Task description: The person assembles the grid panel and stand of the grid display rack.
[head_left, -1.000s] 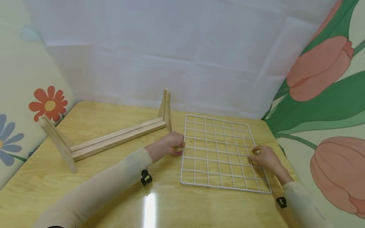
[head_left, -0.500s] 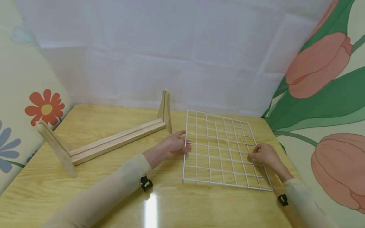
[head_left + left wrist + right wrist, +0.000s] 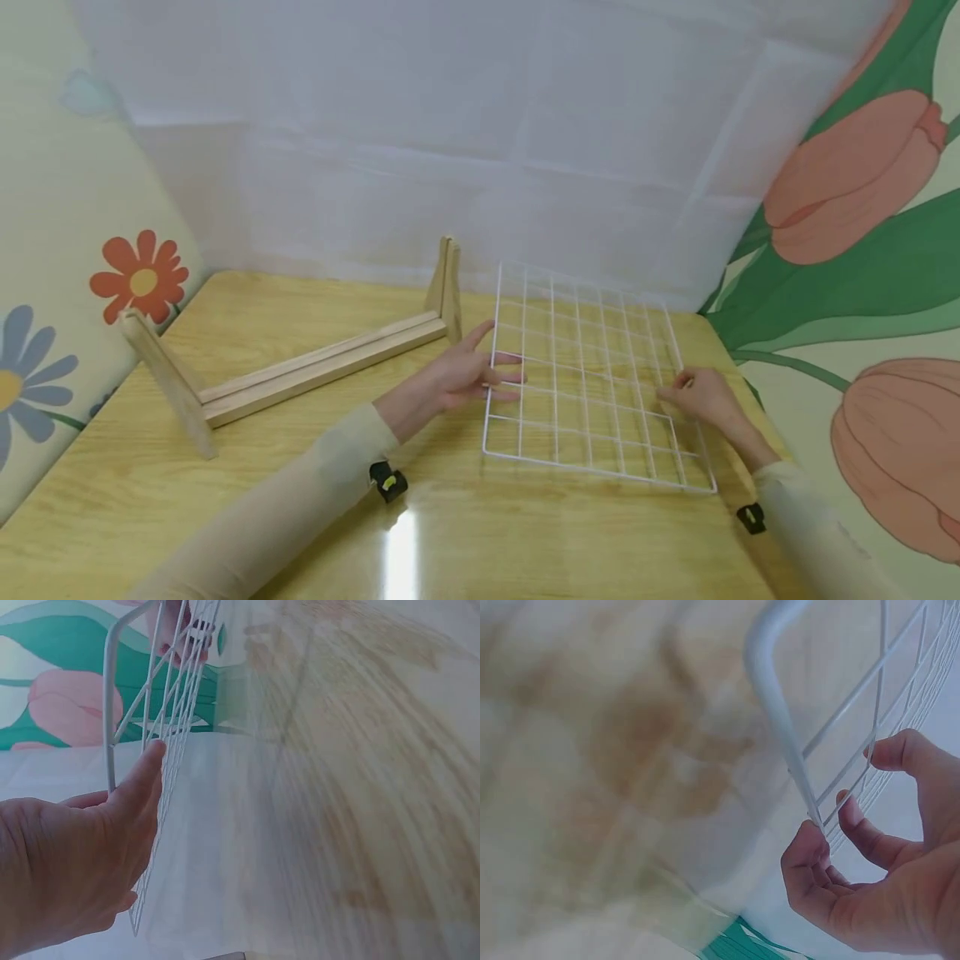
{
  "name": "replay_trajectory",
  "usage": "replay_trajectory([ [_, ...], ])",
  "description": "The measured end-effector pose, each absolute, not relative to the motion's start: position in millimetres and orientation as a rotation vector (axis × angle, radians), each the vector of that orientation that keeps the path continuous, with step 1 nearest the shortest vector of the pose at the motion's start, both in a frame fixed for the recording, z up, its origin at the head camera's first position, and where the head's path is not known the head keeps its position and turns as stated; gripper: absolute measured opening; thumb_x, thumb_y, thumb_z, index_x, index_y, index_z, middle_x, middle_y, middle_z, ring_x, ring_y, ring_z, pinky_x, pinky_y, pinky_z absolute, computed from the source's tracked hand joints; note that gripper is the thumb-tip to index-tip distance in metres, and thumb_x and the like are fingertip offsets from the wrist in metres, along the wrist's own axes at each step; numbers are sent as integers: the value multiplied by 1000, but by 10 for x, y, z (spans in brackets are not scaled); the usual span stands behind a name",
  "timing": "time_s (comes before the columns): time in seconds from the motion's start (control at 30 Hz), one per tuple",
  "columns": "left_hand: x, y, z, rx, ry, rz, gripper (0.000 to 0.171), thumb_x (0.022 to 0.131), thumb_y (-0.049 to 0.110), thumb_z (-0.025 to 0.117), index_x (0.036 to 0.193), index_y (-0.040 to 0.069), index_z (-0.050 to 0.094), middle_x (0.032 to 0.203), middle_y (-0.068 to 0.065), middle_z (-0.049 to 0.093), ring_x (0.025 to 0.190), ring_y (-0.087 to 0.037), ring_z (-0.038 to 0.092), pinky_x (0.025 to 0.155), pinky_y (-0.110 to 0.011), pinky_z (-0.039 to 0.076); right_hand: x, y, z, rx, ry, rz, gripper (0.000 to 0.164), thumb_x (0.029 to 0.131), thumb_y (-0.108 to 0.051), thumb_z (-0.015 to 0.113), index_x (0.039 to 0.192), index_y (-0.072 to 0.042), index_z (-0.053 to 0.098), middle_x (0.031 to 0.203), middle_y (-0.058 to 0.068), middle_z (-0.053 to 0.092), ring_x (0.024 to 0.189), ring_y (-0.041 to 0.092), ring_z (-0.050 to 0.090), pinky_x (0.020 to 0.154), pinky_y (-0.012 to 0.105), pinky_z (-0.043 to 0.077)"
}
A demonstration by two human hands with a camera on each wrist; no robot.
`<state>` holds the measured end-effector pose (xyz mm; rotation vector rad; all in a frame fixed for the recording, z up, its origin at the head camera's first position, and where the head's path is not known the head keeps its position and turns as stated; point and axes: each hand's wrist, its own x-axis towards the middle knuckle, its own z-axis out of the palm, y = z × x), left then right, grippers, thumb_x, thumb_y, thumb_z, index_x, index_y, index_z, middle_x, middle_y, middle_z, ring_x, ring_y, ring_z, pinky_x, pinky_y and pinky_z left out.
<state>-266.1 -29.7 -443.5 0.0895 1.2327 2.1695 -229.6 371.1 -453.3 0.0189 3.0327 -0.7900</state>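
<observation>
A white wire grid panel (image 3: 577,375) is tilted in the head view, its far edge raised higher than its near edge. At its left edge, my left hand (image 3: 461,375) reaches with extended fingers behind the wires, its thumb spread upward. The left wrist view shows this hand (image 3: 90,855) against the panel's wires, fingers straight. My right hand (image 3: 701,396) pinches the right side of the panel. In the right wrist view, curled fingers (image 3: 810,862) of that hand hold the outer wire, with the thumb near the mesh.
To the left stands a wooden stand (image 3: 322,367) with a grooved bar between two upright ends. All this is on a wood-grain table (image 3: 450,533). A white sheet (image 3: 450,133) hangs behind, and a flower-patterned wall (image 3: 885,383) borders the right side.
The grid's far edge has risen, tilting the panel up from nearly flat. My left hand's fingers have gone from curled to extended behind the wires. My right hand keeps its hold on the right side.
</observation>
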Motion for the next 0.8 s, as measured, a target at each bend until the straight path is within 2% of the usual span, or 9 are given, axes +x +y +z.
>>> replay_trajectory([
  [0.2, -2656, -283, -4318, 151, 1178, 2273, 108, 82, -31, 26, 164, 33, 0, 151, -35, 33, 134, -55, 40, 96, -64, 44, -2315, 3680, -4294, 39, 3085, -792, 33, 93, -31, 70, 89, 1, 68, 76, 10, 62, 60, 22, 52, 53, 36, 44],
  [0.33, -2652, -316, -4248, 211, 1134, 2352, 108, 81, -32, 27, 164, 35, 8, 151, -34, 35, 132, -54, 43, 92, -62, 49, -2332, 3628, -4143, 1, 3162, -842, 29, 93, -27, 70, 86, 1, 68, 58, 2, 49, 51, 19, 42, 48, 34, 39],
  [0.4, -2663, -341, -4209, 250, 1117, 2377, 108, 82, -32, 28, 164, 36, 10, 152, -33, 34, 132, -54, 43, 91, -61, 51, -2360, 3608, -4082, -31, 3215, -859, 27, 92, -25, 70, 84, 1, 68, 56, 1, 44, 51, 19, 40, 48, 34, 37],
  [0.5, -2678, -375, -4146, 335, 1102, 2403, 110, 80, -34, 29, 163, 35, 12, 151, -33, 36, 132, -55, 43, 93, -65, 47, -2402, 3586, -3999, -35, 3300, -851, 24, 89, -24, 70, 83, 0, 68, 66, 8, 49, 62, 25, 45, 54, 37, 38],
  [0.57, -2689, -396, -4109, 408, 1097, 2409, 108, 81, -34, 28, 163, 35, 12, 150, -33, 36, 133, -57, 41, 92, -65, 47, -2418, 3576, -3950, -22, 3338, -842, 24, 88, -24, 69, 85, 0, 68, 83, 17, 55, 77, 31, 49, 63, 41, 40],
  [0.63, -2697, -430, -4070, 470, 1100, 2420, 108, 82, -35, 27, 163, 34, 13, 148, -32, 39, 133, -58, 40, 93, -66, 45, -2432, 3547, -3905, 3, 3348, -853, 25, 88, -25, 68, 88, 0, 67, 97, 23, 54, 88, 34, 48, 70, 44, 41],
  [0.7, -2709, -460, -4029, 519, 1108, 2431, 106, 83, -35, 26, 162, 35, 15, 146, -31, 41, 133, -59, 38, 92, -67, 45, -2436, 3514, -3862, 15, 3355, -864, 27, 89, -27, 68, 92, 0, 67, 105, 25, 52, 92, 35, 48, 72, 45, 41],
  [0.8, -2727, -494, -3965, 573, 1131, 2448, 106, 82, -35, 26, 161, 36, 18, 145, -30, 43, 132, -60, 39, 91, -67, 45, -2433, 3461, -3802, 19, 3368, -873, 34, 91, -31, 68, 99, 1, 67, 109, 24, 47, 89, 35, 47, 70, 45, 39],
])
